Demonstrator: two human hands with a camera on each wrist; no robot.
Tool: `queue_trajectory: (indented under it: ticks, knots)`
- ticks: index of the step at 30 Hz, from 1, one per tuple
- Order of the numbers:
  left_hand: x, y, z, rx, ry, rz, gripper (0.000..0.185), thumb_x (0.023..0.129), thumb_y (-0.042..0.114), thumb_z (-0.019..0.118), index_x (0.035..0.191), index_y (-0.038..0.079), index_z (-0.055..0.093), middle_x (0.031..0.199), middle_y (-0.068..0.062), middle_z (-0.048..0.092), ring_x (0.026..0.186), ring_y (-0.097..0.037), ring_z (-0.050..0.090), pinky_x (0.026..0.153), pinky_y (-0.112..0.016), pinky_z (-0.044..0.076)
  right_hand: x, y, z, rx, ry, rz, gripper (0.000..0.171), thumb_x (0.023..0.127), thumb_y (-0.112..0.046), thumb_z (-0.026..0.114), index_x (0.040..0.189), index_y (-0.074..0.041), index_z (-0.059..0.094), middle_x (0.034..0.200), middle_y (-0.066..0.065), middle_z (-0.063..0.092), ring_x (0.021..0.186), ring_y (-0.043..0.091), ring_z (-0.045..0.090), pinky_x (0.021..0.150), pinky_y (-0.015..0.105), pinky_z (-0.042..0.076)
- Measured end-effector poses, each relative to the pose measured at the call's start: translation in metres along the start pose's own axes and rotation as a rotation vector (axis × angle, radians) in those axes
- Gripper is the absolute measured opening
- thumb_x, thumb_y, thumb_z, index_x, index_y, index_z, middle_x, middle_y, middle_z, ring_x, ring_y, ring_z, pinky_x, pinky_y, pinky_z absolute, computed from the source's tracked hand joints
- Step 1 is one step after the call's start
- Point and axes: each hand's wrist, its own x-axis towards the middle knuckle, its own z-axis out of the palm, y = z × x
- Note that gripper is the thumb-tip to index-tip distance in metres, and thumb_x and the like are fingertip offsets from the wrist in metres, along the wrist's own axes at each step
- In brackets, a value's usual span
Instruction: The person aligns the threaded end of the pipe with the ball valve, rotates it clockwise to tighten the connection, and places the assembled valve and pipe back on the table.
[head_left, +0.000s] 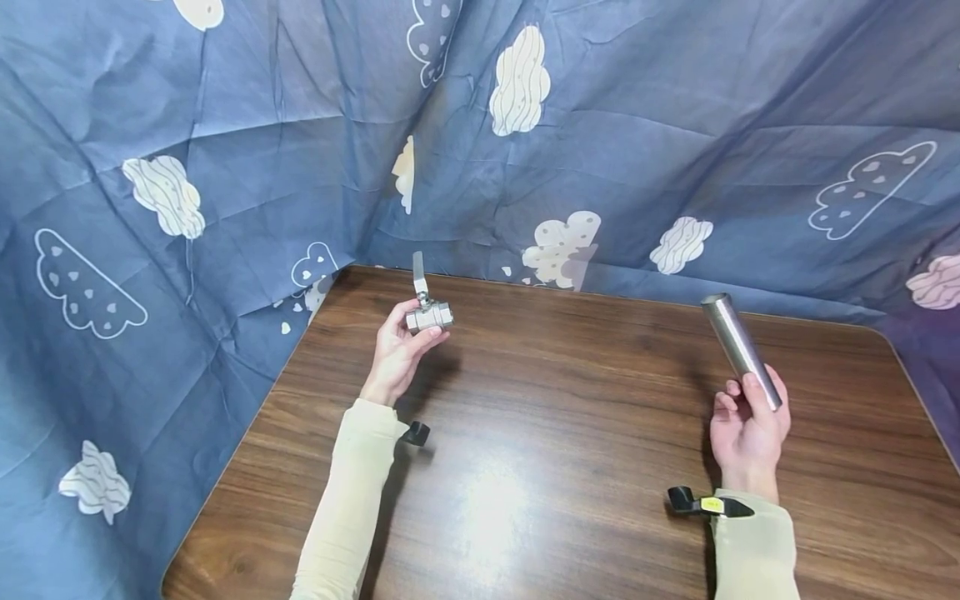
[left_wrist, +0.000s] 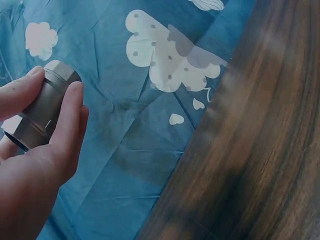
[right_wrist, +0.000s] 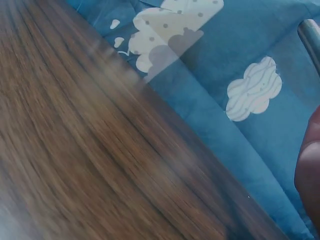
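Observation:
In the head view my left hand [head_left: 396, 354] holds a silver ball valve [head_left: 431, 317] above the far left of the table, its pale lever pointing up. The left wrist view shows thumb and fingers around the metal valve body [left_wrist: 42, 107], with one open end facing down left; the lever is out of sight there. At the right, my right hand [head_left: 748, 429] grips the lower end of a silver metal pipe [head_left: 738, 342], which tilts up and to the left. Only the pipe's tip [right_wrist: 312, 40] and part of a finger [right_wrist: 309, 160] appear in the right wrist view.
Beneath both hands lies a brown wood-grain table [head_left: 570, 400] with a bright glare spot. A blue curtain [head_left: 622, 150] printed with clouds hangs behind it and along the left side. Black wrist devices [head_left: 708, 504] sit on the pale sleeves.

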Motion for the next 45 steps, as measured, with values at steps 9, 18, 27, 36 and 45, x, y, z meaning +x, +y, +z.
queue_trajectory:
  ticks: [9, 18, 27, 36, 45]
  knots:
    - [-0.001, -0.007, 0.016, 0.131, -0.004, 0.007, 0.053, 0.079, -0.023, 0.057, 0.124, 0.003, 0.050, 0.116, -0.007, 0.053, 0.096, -0.014, 0.064, 0.082, -0.032, 0.064, -0.005, 0.019, 0.003, -0.067, -0.037, -0.012, 0.024, 0.089, 0.017, 0.050, 0.110, 0.005, 0.050, 0.079, 0.018, 0.056, 0.055, 0.024, 0.056, 0.036, 0.020, 0.042]
    - [-0.003, -0.014, 0.027, 0.201, -0.021, -0.028, 0.058, 0.079, -0.020, 0.062, 0.133, -0.007, 0.044, 0.116, -0.008, 0.055, 0.098, -0.012, 0.063, 0.085, -0.032, 0.063, -0.008, 0.035, 0.004, -0.085, -0.121, -0.018, 0.028, 0.087, 0.022, 0.048, 0.111, 0.007, 0.048, 0.077, 0.020, 0.058, 0.056, 0.024, 0.056, 0.038, 0.020, 0.042]
    - [-0.005, -0.020, 0.034, 0.328, -0.054, -0.040, 0.057, 0.078, -0.014, 0.067, 0.131, -0.003, 0.049, 0.123, -0.021, 0.058, 0.099, -0.010, 0.064, 0.088, -0.025, 0.060, -0.009, 0.054, 0.005, -0.171, -0.184, 0.001, 0.028, 0.087, 0.022, 0.049, 0.111, 0.007, 0.049, 0.077, 0.018, 0.059, 0.058, 0.021, 0.057, 0.040, 0.019, 0.045]
    - [-0.005, -0.021, 0.038, 0.303, -0.069, -0.037, 0.058, 0.078, -0.015, 0.067, 0.132, -0.003, 0.049, 0.123, -0.020, 0.057, 0.099, -0.012, 0.064, 0.089, -0.028, 0.061, -0.011, 0.060, 0.018, -0.301, -0.224, -0.020, 0.029, 0.084, 0.024, 0.052, 0.108, 0.008, 0.050, 0.076, 0.016, 0.062, 0.057, 0.019, 0.059, 0.040, 0.017, 0.048]
    - [-0.005, -0.021, 0.046, 0.346, -0.115, -0.030, 0.057, 0.079, -0.009, 0.070, 0.132, 0.000, 0.052, 0.126, -0.021, 0.057, 0.100, -0.012, 0.063, 0.087, -0.021, 0.059, -0.015, 0.062, 0.029, -0.393, -0.288, -0.043, 0.030, 0.082, 0.025, 0.053, 0.106, 0.007, 0.053, 0.076, 0.015, 0.066, 0.059, 0.018, 0.064, 0.042, 0.018, 0.052]
